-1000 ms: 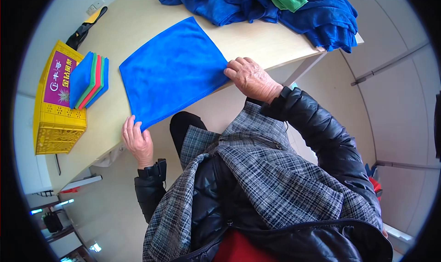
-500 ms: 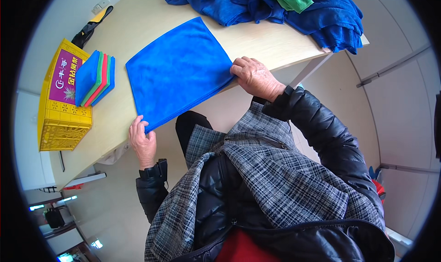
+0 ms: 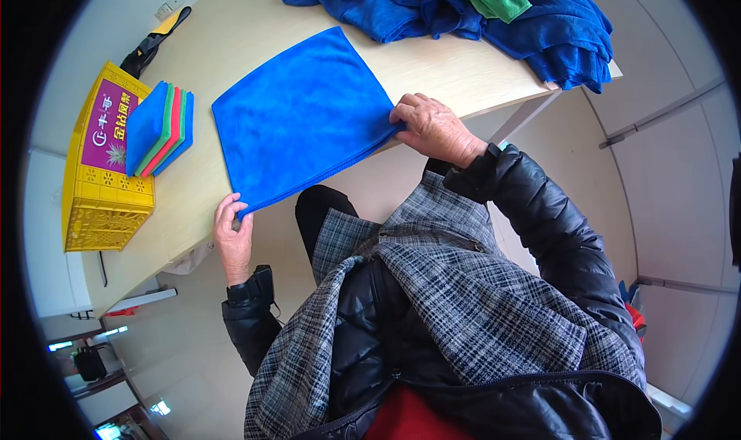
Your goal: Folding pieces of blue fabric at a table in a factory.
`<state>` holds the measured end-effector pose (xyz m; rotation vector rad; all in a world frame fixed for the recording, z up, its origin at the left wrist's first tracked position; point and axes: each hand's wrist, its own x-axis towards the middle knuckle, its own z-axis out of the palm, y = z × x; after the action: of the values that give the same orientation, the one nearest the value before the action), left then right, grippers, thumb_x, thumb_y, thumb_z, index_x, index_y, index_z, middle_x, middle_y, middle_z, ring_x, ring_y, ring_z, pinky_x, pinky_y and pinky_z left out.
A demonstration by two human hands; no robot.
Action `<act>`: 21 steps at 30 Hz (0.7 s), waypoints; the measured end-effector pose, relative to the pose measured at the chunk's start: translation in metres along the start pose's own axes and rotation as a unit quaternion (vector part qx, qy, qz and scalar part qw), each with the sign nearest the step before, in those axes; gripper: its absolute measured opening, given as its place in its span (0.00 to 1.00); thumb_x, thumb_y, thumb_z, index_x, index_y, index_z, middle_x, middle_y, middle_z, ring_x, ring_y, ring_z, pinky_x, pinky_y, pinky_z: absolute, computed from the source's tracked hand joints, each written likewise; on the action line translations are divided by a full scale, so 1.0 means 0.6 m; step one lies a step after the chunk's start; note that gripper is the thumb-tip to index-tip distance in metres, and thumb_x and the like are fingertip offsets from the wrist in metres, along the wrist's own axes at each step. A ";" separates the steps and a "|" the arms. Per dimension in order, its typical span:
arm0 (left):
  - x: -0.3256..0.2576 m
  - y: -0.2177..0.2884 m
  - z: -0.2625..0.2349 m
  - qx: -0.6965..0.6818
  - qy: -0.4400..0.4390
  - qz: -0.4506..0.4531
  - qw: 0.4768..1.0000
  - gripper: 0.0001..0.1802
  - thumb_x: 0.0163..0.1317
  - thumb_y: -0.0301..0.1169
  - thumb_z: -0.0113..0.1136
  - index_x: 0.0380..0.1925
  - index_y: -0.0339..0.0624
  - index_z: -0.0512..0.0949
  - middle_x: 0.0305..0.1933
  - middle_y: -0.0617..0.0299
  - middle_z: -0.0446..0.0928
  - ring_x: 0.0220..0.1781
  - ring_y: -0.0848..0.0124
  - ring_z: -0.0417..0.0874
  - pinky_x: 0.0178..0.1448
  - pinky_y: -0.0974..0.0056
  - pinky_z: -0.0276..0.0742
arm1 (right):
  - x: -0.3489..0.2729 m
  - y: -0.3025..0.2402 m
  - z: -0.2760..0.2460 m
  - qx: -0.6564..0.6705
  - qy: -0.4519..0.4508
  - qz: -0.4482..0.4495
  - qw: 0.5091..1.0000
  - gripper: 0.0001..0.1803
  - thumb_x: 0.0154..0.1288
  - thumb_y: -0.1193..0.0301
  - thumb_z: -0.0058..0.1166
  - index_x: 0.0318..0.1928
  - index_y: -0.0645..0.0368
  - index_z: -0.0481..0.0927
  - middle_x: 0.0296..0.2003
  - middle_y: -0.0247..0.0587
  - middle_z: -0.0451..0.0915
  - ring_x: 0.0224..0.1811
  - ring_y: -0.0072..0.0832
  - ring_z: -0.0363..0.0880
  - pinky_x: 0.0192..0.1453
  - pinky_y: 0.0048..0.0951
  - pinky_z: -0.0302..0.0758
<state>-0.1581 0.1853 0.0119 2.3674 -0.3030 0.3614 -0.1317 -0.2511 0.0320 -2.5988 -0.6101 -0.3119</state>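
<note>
I see the blue microfibre cloth (image 3: 305, 116) flat on the desk (image 3: 463, 69); my left hand (image 3: 234, 235) and right hand (image 3: 432, 127) pinch its near-edge corners.

A pale wooden table (image 3: 255, 23) carries several things apart from the work at its near edge. At the far right corner lies a heap of crumpled cloths (image 3: 463, 8), mostly blue, with a green one and a red one among them. Near the left end sits a neat stack of folded cloths (image 3: 158, 127) in blue, green and red. Just beside it, at the left edge, stands a yellow plastic crate (image 3: 100, 201). A dark object (image 3: 154, 42), possibly a tool, rests at the far left corner.
</note>
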 end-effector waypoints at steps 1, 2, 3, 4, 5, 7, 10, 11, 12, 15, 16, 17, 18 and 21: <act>0.000 0.001 0.001 -0.001 0.000 -0.001 1.000 0.09 0.58 0.16 0.62 0.38 0.36 0.77 0.56 0.55 0.79 0.59 0.62 0.79 0.64 0.61 0.73 | 0.000 0.001 0.000 0.000 -0.001 0.000 1.000 0.13 0.56 0.72 0.64 0.43 0.57 0.80 0.44 0.43 0.79 0.51 0.42 0.78 0.57 0.39 0.77; 0.001 0.001 0.001 -0.004 0.002 -0.002 1.000 0.09 0.58 0.16 0.62 0.38 0.36 0.77 0.56 0.55 0.79 0.58 0.62 0.79 0.64 0.61 0.73 | 0.000 0.002 0.001 -0.005 0.004 0.003 1.000 0.13 0.56 0.72 0.64 0.43 0.57 0.80 0.43 0.43 0.79 0.50 0.42 0.79 0.57 0.40 0.77; 0.001 0.003 0.002 -0.007 0.003 -0.004 1.000 0.09 0.58 0.16 0.62 0.38 0.36 0.77 0.56 0.55 0.79 0.58 0.62 0.79 0.64 0.61 0.73 | 0.000 0.002 0.003 -0.010 0.009 0.006 1.000 0.13 0.56 0.72 0.64 0.43 0.57 0.80 0.42 0.43 0.79 0.50 0.42 0.79 0.57 0.40 0.77; 0.001 0.003 0.003 -0.010 0.004 -0.005 1.000 0.09 0.57 0.17 0.62 0.38 0.36 0.77 0.56 0.55 0.79 0.58 0.62 0.79 0.64 0.61 0.73 | 0.000 0.002 0.004 -0.015 0.014 0.009 1.000 0.13 0.57 0.72 0.64 0.43 0.57 0.80 0.41 0.43 0.80 0.49 0.42 0.79 0.57 0.40 0.77; 0.001 0.002 0.003 -0.010 0.005 -0.005 1.000 0.09 0.57 0.17 0.62 0.38 0.36 0.77 0.56 0.55 0.79 0.58 0.62 0.79 0.64 0.61 0.73 | 0.000 0.001 0.004 -0.016 0.014 0.008 1.000 0.13 0.57 0.72 0.64 0.43 0.57 0.80 0.41 0.43 0.80 0.49 0.42 0.79 0.57 0.40 0.77; 0.001 -0.002 0.002 -0.006 0.005 -0.002 1.000 0.09 0.57 0.17 0.63 0.38 0.36 0.77 0.56 0.55 0.79 0.58 0.62 0.79 0.63 0.61 0.73 | -0.002 -0.002 0.007 -0.024 0.026 0.019 0.999 0.13 0.57 0.73 0.63 0.43 0.57 0.80 0.39 0.44 0.80 0.47 0.42 0.80 0.56 0.40 0.77; 0.001 -0.005 0.002 -0.006 0.006 0.000 1.000 0.09 0.57 0.17 0.63 0.38 0.36 0.77 0.55 0.55 0.79 0.58 0.62 0.79 0.63 0.61 0.73 | 0.001 -0.007 0.012 -0.008 0.038 0.029 0.999 0.12 0.57 0.74 0.62 0.43 0.58 0.80 0.37 0.44 0.81 0.45 0.43 0.81 0.54 0.40 0.78; 0.000 -0.005 0.002 -0.008 0.007 -0.001 1.000 0.09 0.57 0.17 0.63 0.38 0.36 0.77 0.55 0.55 0.79 0.58 0.62 0.79 0.63 0.61 0.73 | 0.002 -0.009 0.014 0.013 0.044 0.034 0.998 0.12 0.57 0.75 0.62 0.43 0.58 0.80 0.37 0.44 0.81 0.44 0.43 0.81 0.53 0.40 0.78; 0.000 -0.005 0.002 -0.009 0.007 -0.001 1.000 0.09 0.57 0.17 0.63 0.38 0.36 0.77 0.55 0.55 0.79 0.58 0.62 0.79 0.63 0.61 0.73 | 0.003 -0.010 0.015 0.034 0.050 0.039 0.997 0.11 0.57 0.76 0.61 0.42 0.58 0.80 0.36 0.45 0.81 0.44 0.43 0.82 0.53 0.40 0.79; 0.000 -0.005 0.005 -0.012 0.012 0.005 1.000 0.09 0.57 0.17 0.62 0.38 0.36 0.77 0.55 0.55 0.79 0.58 0.62 0.79 0.63 0.61 0.73 | 0.002 -0.012 0.016 0.027 0.059 0.031 0.997 0.12 0.56 0.77 0.60 0.42 0.59 0.80 0.37 0.45 0.81 0.43 0.44 0.82 0.52 0.40 0.79; 0.000 -0.004 0.005 -0.013 0.013 0.009 1.000 0.09 0.57 0.17 0.62 0.38 0.36 0.77 0.55 0.55 0.79 0.58 0.62 0.79 0.63 0.61 0.73 | 0.001 -0.013 0.016 0.025 0.064 0.027 0.997 0.12 0.56 0.78 0.59 0.42 0.60 0.80 0.37 0.46 0.81 0.43 0.44 0.82 0.51 0.40 0.79; 0.000 -0.004 0.004 -0.013 0.014 0.008 1.000 0.09 0.57 0.17 0.62 0.38 0.36 0.77 0.55 0.55 0.79 0.58 0.62 0.79 0.63 0.61 0.73 | 0.001 -0.013 0.017 0.025 0.063 0.026 0.997 0.12 0.56 0.78 0.59 0.42 0.60 0.80 0.37 0.46 0.81 0.43 0.44 0.82 0.51 0.40 0.79; -0.001 -0.005 0.004 -0.014 0.013 0.005 1.000 0.09 0.57 0.17 0.62 0.38 0.36 0.77 0.55 0.55 0.79 0.58 0.62 0.79 0.63 0.61 0.73 | -0.001 -0.013 0.018 0.029 0.062 0.027 0.997 0.12 0.56 0.78 0.59 0.42 0.60 0.80 0.37 0.46 0.80 0.43 0.45 0.82 0.51 0.40 0.79; -0.001 -0.004 0.003 -0.015 0.012 0.000 1.000 0.09 0.57 0.16 0.62 0.37 0.36 0.77 0.56 0.55 0.79 0.58 0.62 0.79 0.62 0.62 0.73 | -0.002 -0.013 0.017 0.036 0.059 0.030 0.997 0.12 0.55 0.79 0.58 0.42 0.60 0.80 0.38 0.47 0.80 0.43 0.46 0.81 0.52 0.40 0.79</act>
<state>-0.1576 0.1858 0.0086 2.3316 -0.2961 0.3827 -0.1353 -0.2405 0.0253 -2.5037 -0.4914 -0.4115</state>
